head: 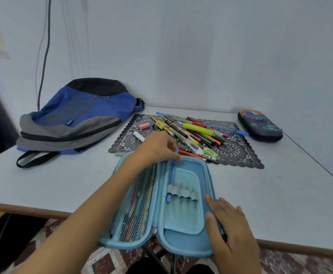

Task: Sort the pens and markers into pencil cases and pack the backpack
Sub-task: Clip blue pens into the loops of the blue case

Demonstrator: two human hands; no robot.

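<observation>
- I'm pinching the pen by its far end with my left hand, seating it in the case's leftmost loop; pushing along the shaft should avoid snagging.
- My right hand is pressing flat, fingers straight, on the case's right rim.
- The pen is lying lengthwise in the case, its pinched end pointing away from me.

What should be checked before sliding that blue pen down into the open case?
1. Left hand grip on the blue pen top: ok, pinched.
2. Pen threaded through the end elastic loop: ok.
3. Right hand flat on the light blue case: ok.
4. Case fully on the table: not ok, near end overhangs the edge.
5. Backpack open for packing: cannot tell.
</observation>
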